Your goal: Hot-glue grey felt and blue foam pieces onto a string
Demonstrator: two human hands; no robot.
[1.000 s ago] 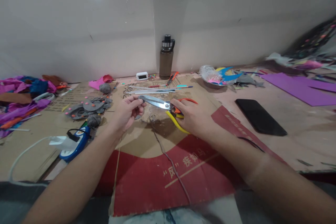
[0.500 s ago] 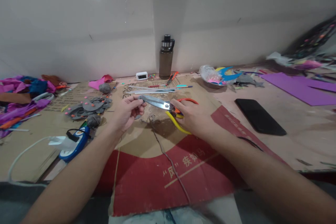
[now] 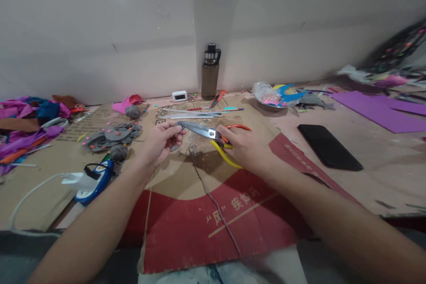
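1. From my remote seat, I see the left hand [image 3: 169,138] pinching a small grey piece [image 3: 180,124] at the tip of the scissors [image 3: 201,130].
2. My right hand [image 3: 242,147] is curled around the scissors' handles, holding them over the cardboard [image 3: 179,182].
3. I see a thin cord [image 3: 208,194] lying across the cardboard, below both hands.
4. To my right, a phone [image 3: 329,147] lies on the desk [image 3: 392,164].

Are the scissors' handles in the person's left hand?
No, the right hand grips the scissors by the handles, while the left hand pinches something grey near the blades.
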